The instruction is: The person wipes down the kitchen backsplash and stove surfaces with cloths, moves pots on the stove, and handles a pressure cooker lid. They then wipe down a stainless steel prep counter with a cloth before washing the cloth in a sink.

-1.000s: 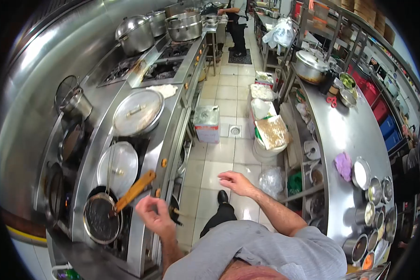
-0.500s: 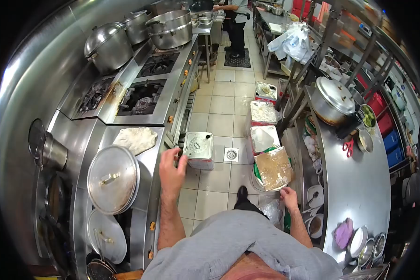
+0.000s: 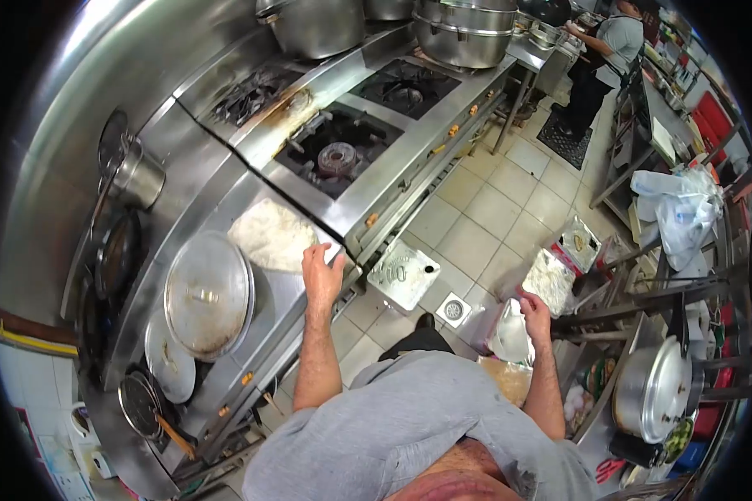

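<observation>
My left hand (image 3: pixel 321 271) reaches over the front edge of the steel stove counter (image 3: pixel 288 292), fingers apart, beside a white cloth (image 3: pixel 271 235) that lies flat on the counter. It holds nothing. My right hand (image 3: pixel 536 316) hangs low on the right, above the open white tubs (image 3: pixel 549 280) on the floor; its fingers look loosely curled with nothing in them. A large round lid (image 3: pixel 208 293) covers a pot to the left of the cloth.
A square metal tin (image 3: pixel 403 274) stands on the tiled floor by a drain (image 3: pixel 454 310). Gas burners (image 3: pixel 336 154) and big steel pots (image 3: pixel 464 29) line the stove. A steel pot (image 3: pixel 652 388) sits on the right counter. Another person (image 3: pixel 603 58) works at the far end of the aisle.
I have stepped forward along the stove and turned left. My left hand moved from the counter's front edge up beside the white cloth; my right hand rose towards the floor tubs.
</observation>
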Action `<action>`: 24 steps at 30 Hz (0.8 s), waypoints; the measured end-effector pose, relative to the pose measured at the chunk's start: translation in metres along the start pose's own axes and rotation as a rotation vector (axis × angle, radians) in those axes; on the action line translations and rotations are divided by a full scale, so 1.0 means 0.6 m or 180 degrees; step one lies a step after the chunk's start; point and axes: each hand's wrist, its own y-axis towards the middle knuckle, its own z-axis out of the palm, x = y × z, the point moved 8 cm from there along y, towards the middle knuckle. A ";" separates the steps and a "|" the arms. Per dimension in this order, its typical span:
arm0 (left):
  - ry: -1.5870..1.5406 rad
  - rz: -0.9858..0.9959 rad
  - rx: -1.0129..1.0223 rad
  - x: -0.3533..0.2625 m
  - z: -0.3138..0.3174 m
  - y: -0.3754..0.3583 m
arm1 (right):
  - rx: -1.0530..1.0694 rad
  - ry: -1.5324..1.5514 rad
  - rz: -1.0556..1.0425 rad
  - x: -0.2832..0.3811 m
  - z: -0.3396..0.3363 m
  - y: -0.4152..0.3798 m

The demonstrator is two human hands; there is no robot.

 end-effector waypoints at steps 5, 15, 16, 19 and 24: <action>-0.0506 -0.0458 -0.0276 0.049 0.047 0.103 | -0.0005 0.0186 -0.0024 0.018 0.027 0.128; -0.1063 -0.0475 -0.1188 -0.017 0.065 0.449 | 0.0639 -0.0316 -0.0142 0.124 0.046 0.446; -0.0777 -0.0184 -0.1431 -0.062 0.044 0.487 | 0.0703 -0.0497 -0.0240 0.139 0.045 0.481; -0.0886 0.0408 -0.1725 -0.126 0.019 0.640 | 0.0885 -0.0706 -0.0358 0.158 0.038 0.591; -0.0351 0.0649 -0.2154 -0.279 -0.046 0.865 | 0.1069 -0.0957 -0.0421 0.170 -0.013 0.774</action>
